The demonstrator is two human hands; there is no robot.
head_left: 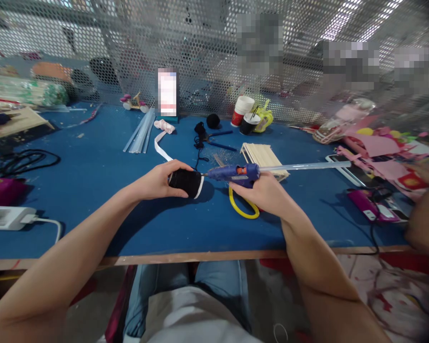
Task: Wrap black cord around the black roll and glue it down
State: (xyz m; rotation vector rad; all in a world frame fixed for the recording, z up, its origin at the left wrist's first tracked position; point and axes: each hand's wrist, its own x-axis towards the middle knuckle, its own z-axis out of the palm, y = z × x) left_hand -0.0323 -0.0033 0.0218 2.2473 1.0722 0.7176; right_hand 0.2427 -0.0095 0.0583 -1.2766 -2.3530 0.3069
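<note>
My left hand [168, 180] is wrapped round a cup [184, 183] covered in black yarn, tilted on its side with its white rim facing right. My right hand [266, 190] grips a blue glue gun [232, 174]; its nozzle is at the cup's rim end, and I cannot tell whether they touch. A long clear glue stick [307, 166] juts from the gun's back. Beneath the right hand lie yellow-handled scissors [243, 213], partly hidden. A black yarn strand [199, 157] runs from the cup toward a loose black yarn tangle [199, 133]. White ribbon [160, 146] trails behind the left hand.
Behind lie glue sticks [141, 132], blue-handled pliers [219, 140], a black yarn ball [213, 121] and paper cups [242, 110]. A wooden-stick panel [262, 153] sits beyond the gun. A white adapter [9, 217] is at left. Another person's arm [427, 219] reaches in at right.
</note>
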